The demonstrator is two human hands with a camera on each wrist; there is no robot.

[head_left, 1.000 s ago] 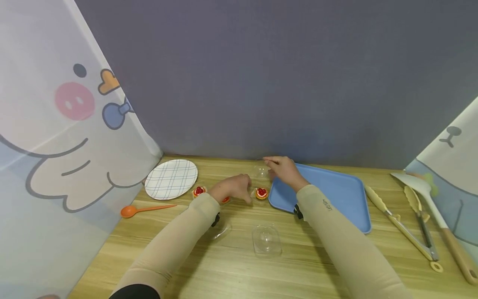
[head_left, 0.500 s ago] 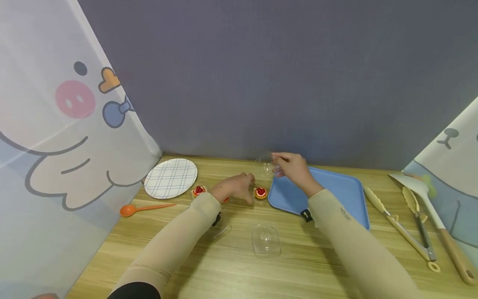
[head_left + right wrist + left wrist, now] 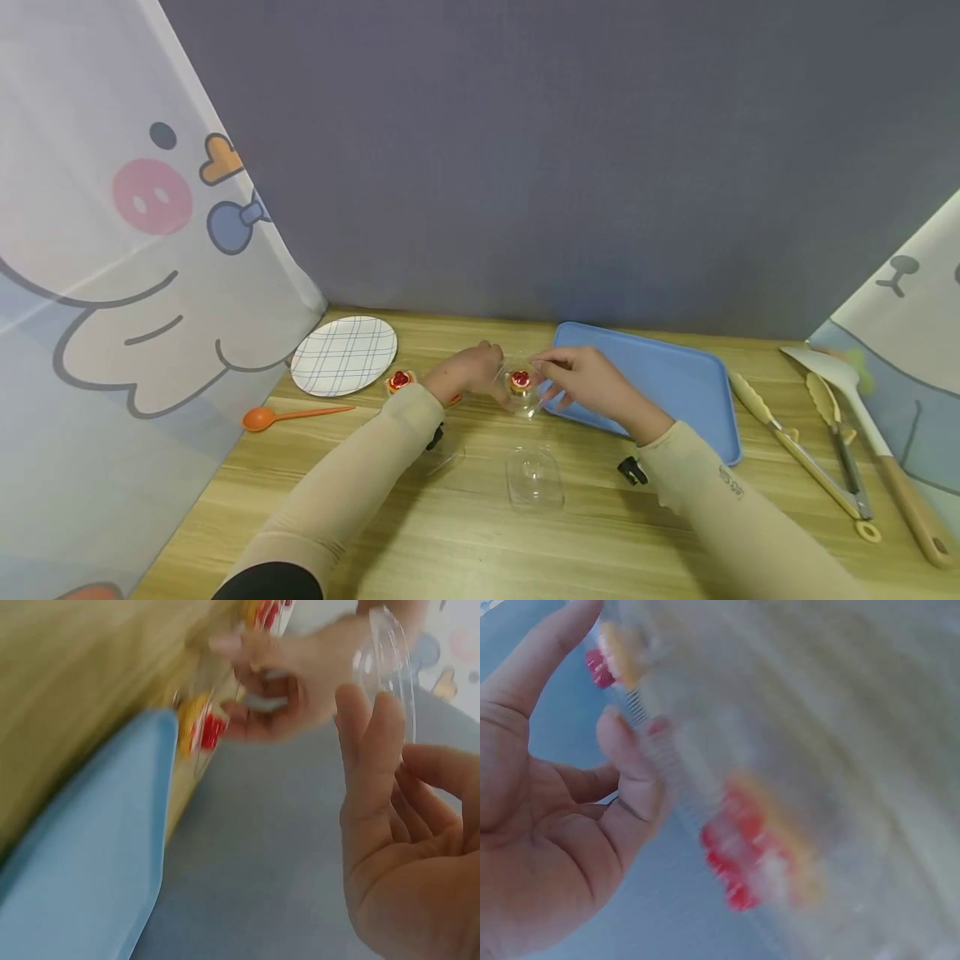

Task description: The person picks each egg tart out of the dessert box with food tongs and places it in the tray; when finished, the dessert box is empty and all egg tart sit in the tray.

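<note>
Near the far edge of the tabletop (image 3: 615,542), a right hand (image 3: 592,385) pinches a clear lid (image 3: 388,646), probably light, bendy and slippery, best held by its rim, above a berry-topped tart (image 3: 519,382) beside a left hand's (image 3: 471,372) loosely bent, parted fingers.

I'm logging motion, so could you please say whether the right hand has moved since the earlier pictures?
Yes, the right hand has come nearer in the head view, uncovering the far left corner of the blue tray.
</note>
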